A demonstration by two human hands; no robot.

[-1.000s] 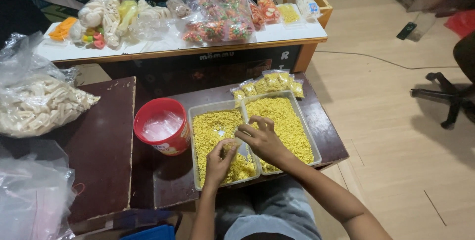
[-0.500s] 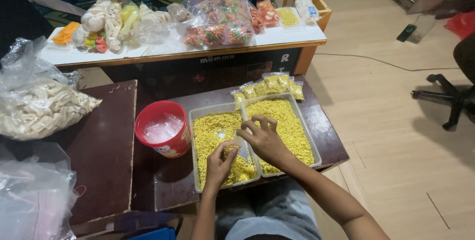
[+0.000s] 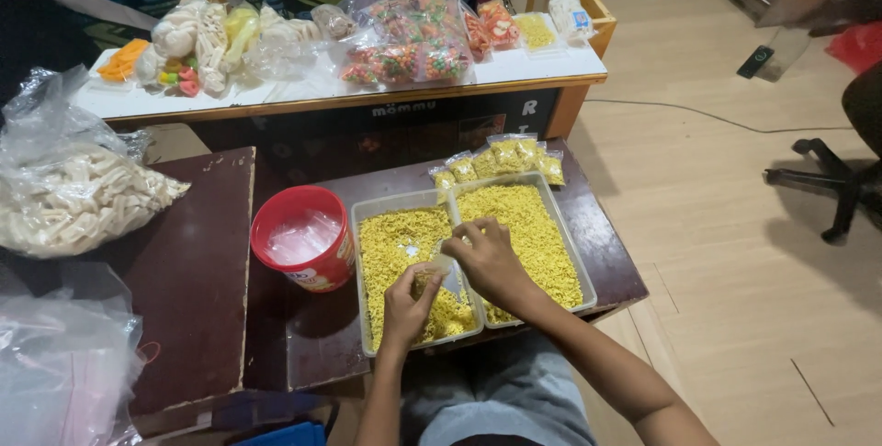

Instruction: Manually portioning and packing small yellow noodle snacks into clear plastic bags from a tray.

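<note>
Small clear bag (image 3: 439, 273): being pinched by both hands over left tray (image 3: 377, 317) of yellow snack, as before
Left hand (image 3: 409, 304): gripping bag, unmoved
Right hand (image 3: 487, 258): clamping bag top, barely shifting

Yellow snack (image 3: 528, 230); red bucket (image 3: 303, 237); dark-brown table (image 3: 602, 244).

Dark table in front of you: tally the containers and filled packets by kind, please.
Clear trays of yellow crumbs: 2
Red bucket: 1
Small filled packets: about 5, overlapping, so the count is uncertain
Total: about 8
</note>
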